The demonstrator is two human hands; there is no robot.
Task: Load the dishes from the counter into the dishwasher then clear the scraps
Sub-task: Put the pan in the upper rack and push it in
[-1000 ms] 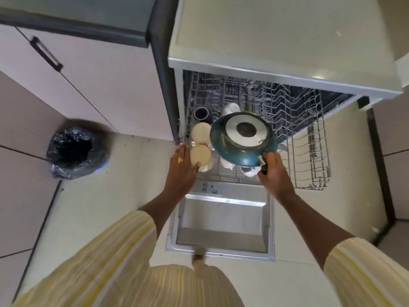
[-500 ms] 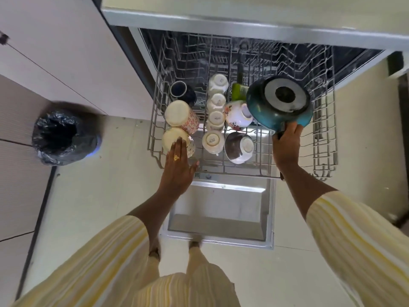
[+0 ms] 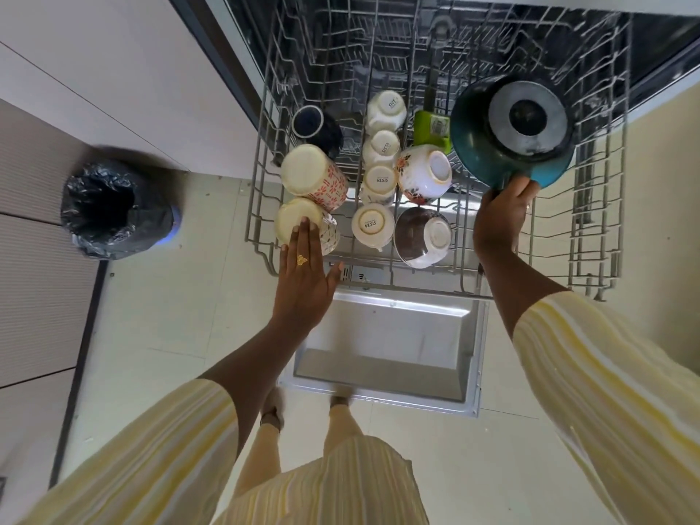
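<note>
The rack (image 3: 591,240) is now pulled farther out under the flat, straight-fingered left hand (image 3: 305,274), and the right hand (image 3: 500,217), gripping the upturned pan (image 3: 511,130), has carried it over free wires just ahead, seemingly ready for placing.

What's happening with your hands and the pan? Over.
Left hand flat on front mug. Right hand grips upturned teal pan over rack. Floral bowl close beside it.

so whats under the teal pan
The upturned pan, in the right hand, is over the rack. Bare wires show to its right, a green item at its left edge; anything directly beneath is covered.
</note>
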